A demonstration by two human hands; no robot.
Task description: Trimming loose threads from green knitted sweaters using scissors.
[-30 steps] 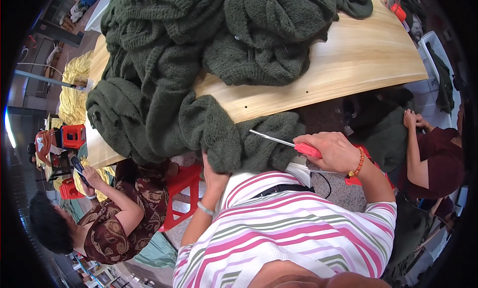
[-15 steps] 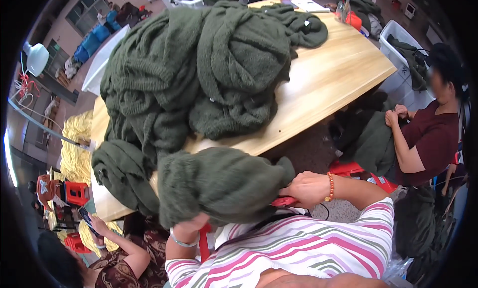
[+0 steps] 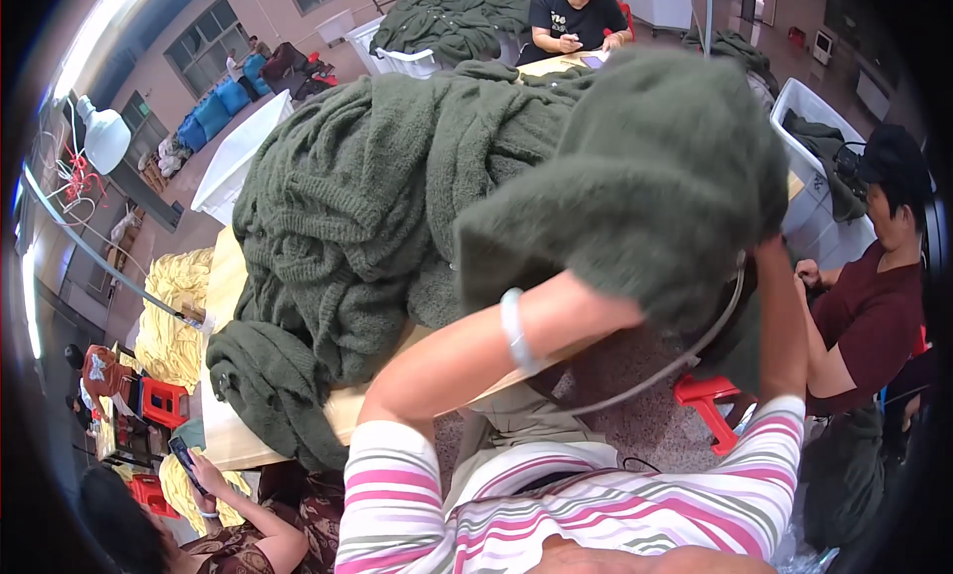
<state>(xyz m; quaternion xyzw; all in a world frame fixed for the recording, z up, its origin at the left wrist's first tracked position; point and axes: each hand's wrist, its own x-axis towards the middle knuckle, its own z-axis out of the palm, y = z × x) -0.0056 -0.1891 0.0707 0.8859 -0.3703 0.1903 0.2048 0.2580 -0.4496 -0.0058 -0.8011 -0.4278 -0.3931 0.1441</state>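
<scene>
A dark green fuzzy knitted garment [image 3: 635,167] is raised in front of me above the table's near right part, blurred by motion. My left hand [image 3: 620,311], with a pale bracelet on its wrist, reaches into the garment's underside, and cloth covers its fingers. At the garment's lower right edge is my right hand [image 3: 770,249], mostly hidden by the cloth. Between them the hands bear the garment up. Behind it, a large heap of similar green knitwear [image 3: 338,187] covers the wooden table [image 3: 228,415]. A rolled green piece [image 3: 273,385] hangs over the near left edge.
At right sits a person in maroon [image 3: 874,296]; at lower left another person [image 3: 238,524] holds a phone [image 3: 185,460]. Someone in black [image 3: 571,23] sits beyond the table. White bins [image 3: 238,142] stand around. A red stool [image 3: 710,405] and a curved grey tube [image 3: 685,361] are near my right arm.
The garment has risen from near my lap, moving up, away and to the right with both hands. My arms are now stretched forward. The view has tilted up, bringing the far person into sight.
</scene>
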